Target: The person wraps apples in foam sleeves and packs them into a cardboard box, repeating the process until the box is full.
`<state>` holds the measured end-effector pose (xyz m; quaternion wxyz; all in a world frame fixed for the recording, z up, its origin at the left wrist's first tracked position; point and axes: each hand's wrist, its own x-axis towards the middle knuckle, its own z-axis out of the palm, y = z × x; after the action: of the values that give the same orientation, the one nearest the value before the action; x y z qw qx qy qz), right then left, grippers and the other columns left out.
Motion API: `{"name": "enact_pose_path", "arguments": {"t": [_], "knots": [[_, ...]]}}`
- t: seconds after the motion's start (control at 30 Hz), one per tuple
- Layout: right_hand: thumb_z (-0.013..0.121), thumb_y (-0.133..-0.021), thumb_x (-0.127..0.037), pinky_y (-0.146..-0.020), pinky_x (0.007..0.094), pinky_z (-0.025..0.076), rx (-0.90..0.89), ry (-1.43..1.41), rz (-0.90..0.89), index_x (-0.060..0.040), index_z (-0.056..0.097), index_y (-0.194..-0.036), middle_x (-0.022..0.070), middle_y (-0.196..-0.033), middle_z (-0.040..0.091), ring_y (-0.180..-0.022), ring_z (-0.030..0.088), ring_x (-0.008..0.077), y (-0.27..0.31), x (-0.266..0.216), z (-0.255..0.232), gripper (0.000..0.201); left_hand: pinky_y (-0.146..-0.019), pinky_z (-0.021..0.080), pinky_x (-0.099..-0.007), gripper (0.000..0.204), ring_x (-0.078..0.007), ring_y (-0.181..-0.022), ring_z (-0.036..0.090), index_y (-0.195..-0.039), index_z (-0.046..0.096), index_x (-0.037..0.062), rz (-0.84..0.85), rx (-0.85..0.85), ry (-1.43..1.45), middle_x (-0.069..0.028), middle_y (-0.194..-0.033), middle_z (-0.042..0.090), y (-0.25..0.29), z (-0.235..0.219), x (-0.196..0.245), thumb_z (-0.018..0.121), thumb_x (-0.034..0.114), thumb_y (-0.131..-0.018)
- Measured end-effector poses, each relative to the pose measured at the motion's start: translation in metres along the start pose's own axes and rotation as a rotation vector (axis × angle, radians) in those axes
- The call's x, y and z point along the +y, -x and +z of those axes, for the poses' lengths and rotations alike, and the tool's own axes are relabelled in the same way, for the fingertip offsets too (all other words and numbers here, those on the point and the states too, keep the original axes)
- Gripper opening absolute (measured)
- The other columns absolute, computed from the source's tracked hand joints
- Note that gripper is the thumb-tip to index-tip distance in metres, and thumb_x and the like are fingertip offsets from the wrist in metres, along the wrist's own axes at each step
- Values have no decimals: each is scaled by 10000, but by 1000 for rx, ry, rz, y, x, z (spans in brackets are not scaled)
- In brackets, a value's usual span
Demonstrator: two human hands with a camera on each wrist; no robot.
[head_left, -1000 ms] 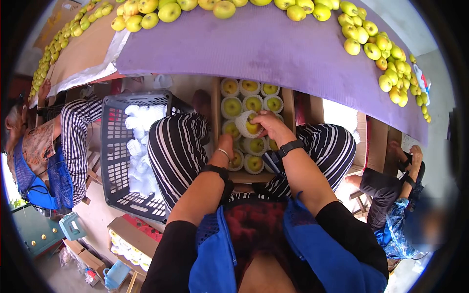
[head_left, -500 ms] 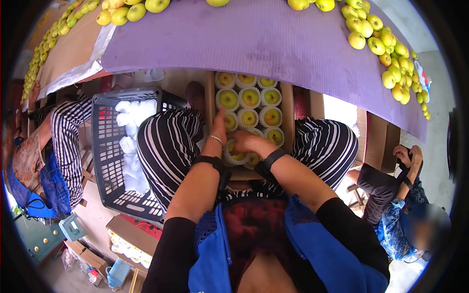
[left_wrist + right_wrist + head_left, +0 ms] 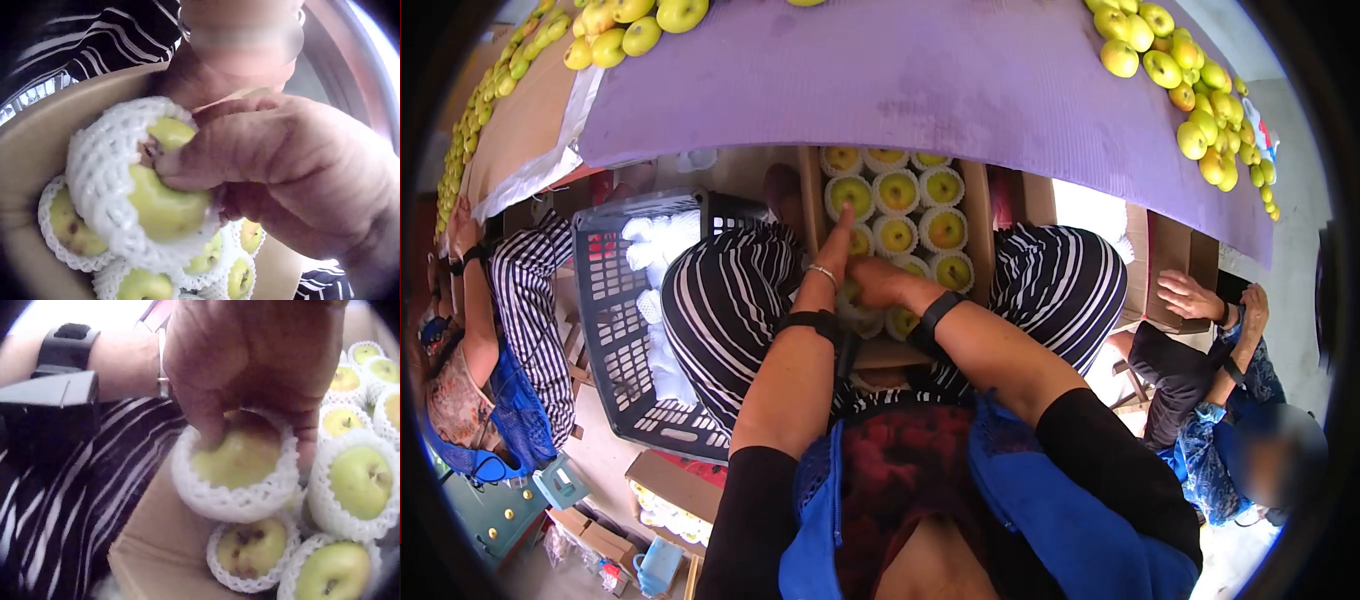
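Note:
My right hand (image 3: 880,282) grips an apple (image 3: 240,459) wrapped in a white foam net, its thumb pressed near the hollow at the apple's top. This apple is over the near left corner of a cardboard box (image 3: 978,225), just above a blemished apple (image 3: 253,547) in its own net. Rows of netted yellow-green apples (image 3: 895,192) fill the rest of the box in view. My left hand (image 3: 836,250) reaches forward along the box's left side with straight fingers; in the left wrist view it is partly hidden behind the right hand and the apple.
A black plastic crate (image 3: 605,345) holding white foam nets (image 3: 662,245) stands left of my knee. Ahead spreads a purple-covered table (image 3: 880,90) with loose apples (image 3: 1190,90) piled along it. People sit to the left and right. Another box (image 3: 665,480) stands at the lower left.
My right hand has carried the netted apple from above the middle of the box down to its near left corner. The left hand has shifted forward and left. The head view has moved slightly.

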<state>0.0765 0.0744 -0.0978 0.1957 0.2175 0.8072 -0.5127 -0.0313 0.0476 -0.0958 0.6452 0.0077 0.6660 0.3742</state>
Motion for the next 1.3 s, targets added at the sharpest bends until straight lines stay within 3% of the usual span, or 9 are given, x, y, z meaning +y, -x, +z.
{"name": "enact_pose_path", "arguments": {"t": [0.23,0.47,0.67,0.87,1.13,1.17,1.23,1.27,1.3], "knots": [[583,-665,-34,-849,365,388,115,-131,-154,10,425,-1129,229,-1094,490,-1056,456,313,5,16,10,492,-980,157,-464,890,-407,-1185,255,-1260,300,-19,-22,69,19,-193,-1322,251,4,4,6,325,696,-731],[655,-645,-108,-823,376,399,59,-59,87,-6,423,-1135,222,-1034,529,-991,487,348,-5,14,15,552,-969,180,-465,865,-428,-1088,374,-1318,197,33,38,37,69,-99,-1349,256,11,5,5,316,676,-751],[610,-670,-134,-811,367,417,-4,-11,122,-16,419,-1162,212,-1046,527,-974,506,325,-5,11,8,540,-962,226,-394,787,-308,-1123,381,-1310,242,63,17,-12,-25,-91,-1325,297,-18,-4,-15,328,636,-778],[618,-670,-163,-804,368,420,-39,31,88,-6,483,-1092,212,-1024,539,-955,517,324,-20,31,22,470,-957,246,-342,647,-306,-1137,370,-1237,349,41,408,76,-636,-184,-1216,411,-18,0,-28,285,545,-836],[625,-657,-221,-794,364,423,117,-82,162,0,557,-988,205,-988,560,-919,537,320,-20,38,19,404,-637,449,-432,226,-386,-715,552,-763,579,33,738,446,-977,-171,-740,587,42,6,27,477,234,-770],[635,-644,-225,-792,359,425,83,-109,114,12,551,-993,211,-989,558,-923,536,323,-29,48,23,430,-618,464,-377,120,-270,-712,589,-697,614,74,763,43,-1644,-146,-671,577,36,-8,28,518,146,-701],[645,-632,-228,-790,354,427,56,-136,61,24,545,-998,217,-991,556,-926,534,326,-31,49,22,456,-599,462,-340,107,-208,-725,589,-688,624,105,1062,-680,-1428,-130,-664,565,53,-6,20,533,73,-642],[646,-635,-220,-795,350,417,103,-137,139,26,527,-1021,221,-1011,543,-945,519,333,-27,44,18,473,-624,458,-351,107,-239,-752,579,-685,625,99,1110,-734,-1715,-113,-707,583,61,3,3,519,103,-671],[648,-638,-211,-801,347,406,151,-139,218,28,508,-1045,225,-1032,530,-963,503,340,-22,38,14,491,-652,451,-371,133,-284,-740,573,-696,623,76,758,-623,-1545,-118,-732,593,58,5,-31,500,125,-683]]}}
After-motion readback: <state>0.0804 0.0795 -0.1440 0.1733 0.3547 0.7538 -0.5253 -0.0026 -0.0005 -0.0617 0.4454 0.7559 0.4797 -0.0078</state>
